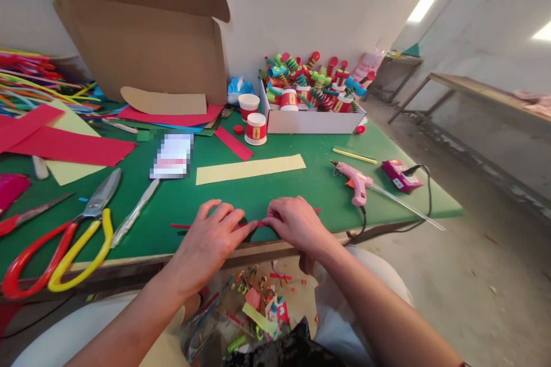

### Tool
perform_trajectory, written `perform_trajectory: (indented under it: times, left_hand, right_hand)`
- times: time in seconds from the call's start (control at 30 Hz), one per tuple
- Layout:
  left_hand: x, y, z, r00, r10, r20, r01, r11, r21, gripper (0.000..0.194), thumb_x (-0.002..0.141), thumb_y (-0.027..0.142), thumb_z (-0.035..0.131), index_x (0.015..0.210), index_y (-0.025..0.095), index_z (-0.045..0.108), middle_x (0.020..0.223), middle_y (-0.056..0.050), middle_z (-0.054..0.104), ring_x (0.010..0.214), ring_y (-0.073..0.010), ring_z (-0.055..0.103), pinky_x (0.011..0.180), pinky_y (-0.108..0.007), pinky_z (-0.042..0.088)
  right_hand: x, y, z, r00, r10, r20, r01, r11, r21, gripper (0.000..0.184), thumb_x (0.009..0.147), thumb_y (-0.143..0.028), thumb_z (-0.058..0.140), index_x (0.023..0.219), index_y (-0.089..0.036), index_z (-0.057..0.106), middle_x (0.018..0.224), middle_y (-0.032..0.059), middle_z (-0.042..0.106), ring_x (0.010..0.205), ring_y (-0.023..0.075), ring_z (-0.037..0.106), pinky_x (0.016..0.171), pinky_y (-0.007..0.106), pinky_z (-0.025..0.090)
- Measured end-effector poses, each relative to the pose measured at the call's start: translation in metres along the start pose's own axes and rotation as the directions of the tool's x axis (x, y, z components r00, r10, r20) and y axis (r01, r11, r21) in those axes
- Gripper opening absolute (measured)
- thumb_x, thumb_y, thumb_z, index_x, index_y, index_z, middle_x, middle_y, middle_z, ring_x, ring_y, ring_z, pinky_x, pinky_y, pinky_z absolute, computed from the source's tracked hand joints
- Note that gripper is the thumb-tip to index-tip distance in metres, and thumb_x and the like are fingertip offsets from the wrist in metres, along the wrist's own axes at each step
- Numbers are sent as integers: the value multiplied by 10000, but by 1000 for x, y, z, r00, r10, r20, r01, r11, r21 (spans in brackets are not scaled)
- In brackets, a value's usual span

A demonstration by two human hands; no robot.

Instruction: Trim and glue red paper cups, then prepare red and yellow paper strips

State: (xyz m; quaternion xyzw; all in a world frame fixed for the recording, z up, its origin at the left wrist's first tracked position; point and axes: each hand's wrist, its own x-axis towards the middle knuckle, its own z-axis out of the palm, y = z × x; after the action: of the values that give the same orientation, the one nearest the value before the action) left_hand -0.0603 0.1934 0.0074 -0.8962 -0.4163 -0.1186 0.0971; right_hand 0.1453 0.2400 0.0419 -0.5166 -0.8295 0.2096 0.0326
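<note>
With right hand [299,221], pinched thin red strip [178,226]; with left hand [210,238], laid fingers on it.
Could not tell left-hand closure (thumb out of sight). Risked creasing or skewing through uneven fingertip pressure, or slipping off the near edge through a loosened pinch. Lay under and between both hands, projecting beyond each, along the front of the green table [310,186], nearer than the yellow strip [251,169].

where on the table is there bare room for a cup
Bare green tabletop shows between the white box and the pale yellow strip, and between that strip's right end and the pink glue gun. The left side is crowded with red paper and large scissors; the left hand and right hand take the middle front.
</note>
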Motion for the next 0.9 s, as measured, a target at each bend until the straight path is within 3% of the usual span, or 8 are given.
perform_trajectory:
  times: [0.3,0.47,0.67,0.9]
  left_hand:
    - [2,6,-1,999,-22,-29,22,1000,-1,341,953,82,495,1159,245,711,935,-63,671,944,-242,575,935,-481,426]
    - [0,7,3,998,-57,-42,55,998,-28,394,945,55,452,1140,265,723,920,-67,669,956,-251,593,962,-503,423]
    - [-4,7,6,998,-60,-24,60,998,21,374,935,89,493,1170,285,707,942,-63,665,978,-246,574,1009,-498,392]
    - [-6,11,6,999,-43,9,43,999,33,419,891,40,505,1201,250,694,970,-81,674,1005,-269,582,1010,-505,401]
  right_hand:
    - [-16,50,-7,993,-16,-121,38,981,189,146,887,-188,693,742,-172,694,695,-26,670,680,114,571,734,236,365]
    - [-25,70,-5,980,-22,-196,55,985,165,162,887,-200,696,728,-177,680,697,-22,671,719,133,574,809,264,385]
    - [-27,72,-3,978,18,-209,19,985,173,187,854,-157,717,687,-179,635,625,-59,608,668,121,545,911,314,377]
    - [-28,63,0,968,110,-224,-76,985,156,145,841,-125,715,774,-186,602,653,-46,591,732,152,539,850,291,378]
